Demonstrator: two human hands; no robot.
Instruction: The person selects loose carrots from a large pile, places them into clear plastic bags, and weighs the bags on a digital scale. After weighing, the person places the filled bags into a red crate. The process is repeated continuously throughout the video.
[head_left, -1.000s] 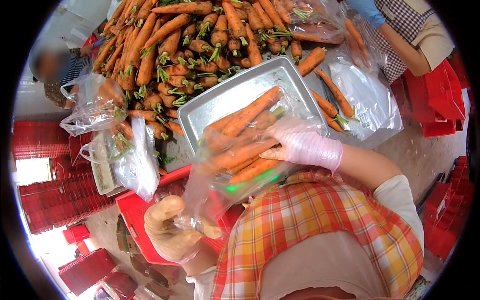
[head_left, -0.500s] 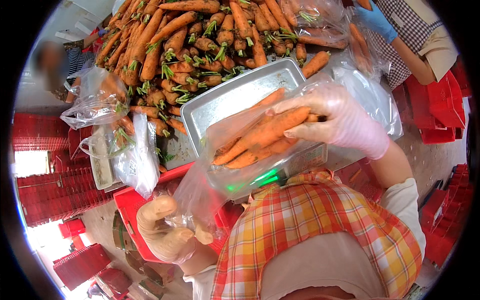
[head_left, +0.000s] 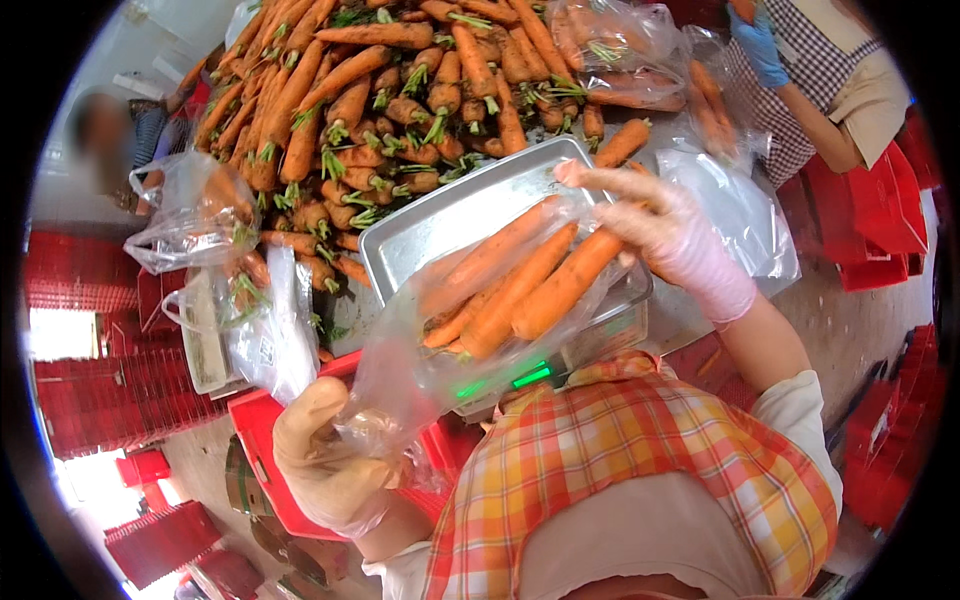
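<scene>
Over the metal tray (head_left: 400,245): carrots (head_left: 520,300) lie in clear bag (head_left: 385,365) | right hand (head_left: 665,225): fingers have just spread, grip loosened; carrots seem well inside | left hand (head_left: 335,465): fingers curled on bag's end

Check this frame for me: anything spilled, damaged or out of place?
Nothing stands out. The carrot heap is jumbled and soil-smeared, and a loose carrot lies beside the metal tray, but I see no obvious breakage or spill; the clear plastic bag in the left hand shows no visible tear.
</scene>
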